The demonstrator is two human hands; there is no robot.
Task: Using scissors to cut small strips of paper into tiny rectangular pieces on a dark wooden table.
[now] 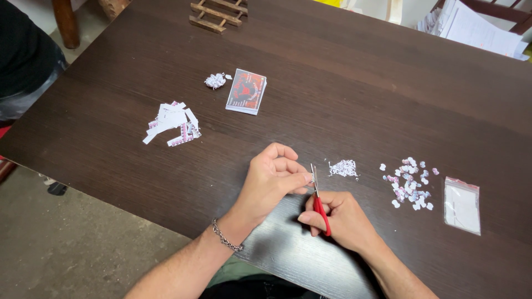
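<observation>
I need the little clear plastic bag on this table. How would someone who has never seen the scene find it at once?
Start at the dark wooden table and go to its right side, past the right hand holding the red-handled scissors. Beyond the scatter of small cut-out paper shapes lies the clear plastic bag, flat near the table's front edge. It is the only transparent, rectangular item; everything near it is loose paper bits.

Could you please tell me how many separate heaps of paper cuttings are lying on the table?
4: strips at the left, a small clump beside the card stack, fine shreds just beyond the scissors, and small cut-outs left of the plastic bag. None seems hidden.
</observation>
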